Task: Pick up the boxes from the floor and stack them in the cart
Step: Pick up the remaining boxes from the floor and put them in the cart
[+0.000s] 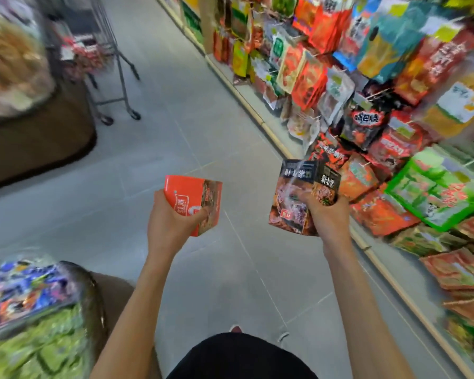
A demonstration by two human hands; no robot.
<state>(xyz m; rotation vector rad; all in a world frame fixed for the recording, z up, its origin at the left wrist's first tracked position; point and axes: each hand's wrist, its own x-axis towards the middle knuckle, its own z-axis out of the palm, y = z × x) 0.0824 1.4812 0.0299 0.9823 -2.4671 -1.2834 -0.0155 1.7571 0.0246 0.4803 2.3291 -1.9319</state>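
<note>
My left hand [170, 222] grips an orange-red box [196, 199] with white lettering, held above the grey floor. My right hand [326, 212] grips a dark box [293, 192] printed with a food picture, and a second dark box [327, 184] sits beside it in the same grasp. The metal cart [107, 58] stands at the far upper left of the aisle, holding red packages. It is well away from both hands. The picture is blurred by movement.
A shelf of hanging snack packets [367, 91] runs along the right side, with a low pale kerb [260, 119] at its foot. A brown display stand [33, 143] with bagged goods is on the left, another bin [39, 310] at lower left. Grey tiled floor [203, 138] lies between.
</note>
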